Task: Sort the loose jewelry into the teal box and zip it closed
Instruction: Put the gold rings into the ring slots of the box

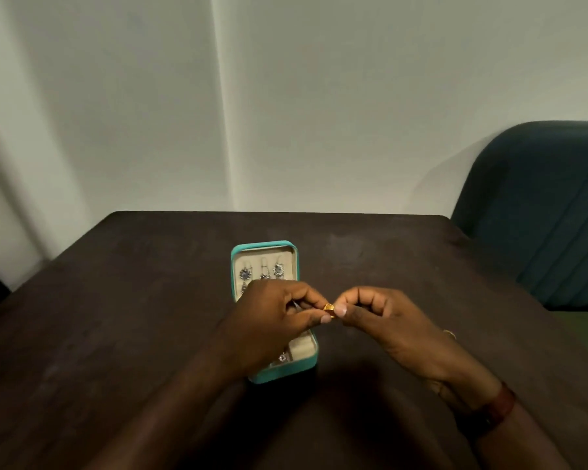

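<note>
The teal box [265, 247] lies open on the dark table [150, 300], its cream lining showing. Several silver earrings [278, 269] hang in the lid at the far end. A small silver piece [282, 357] sits in the near tray. Above the box, my left hand [272, 320] and my right hand [387, 320] meet at their fingertips and both pinch a small gold ring [329, 308]. My left hand hides much of the box's middle. A small loose gold piece [450, 333] lies on the table just right of my right hand.
A dark teal upholstered chair [540, 205] stands at the table's right rear corner. A pale wall runs behind the table's far edge. A reddish-brown band [499, 407] sits on my right wrist.
</note>
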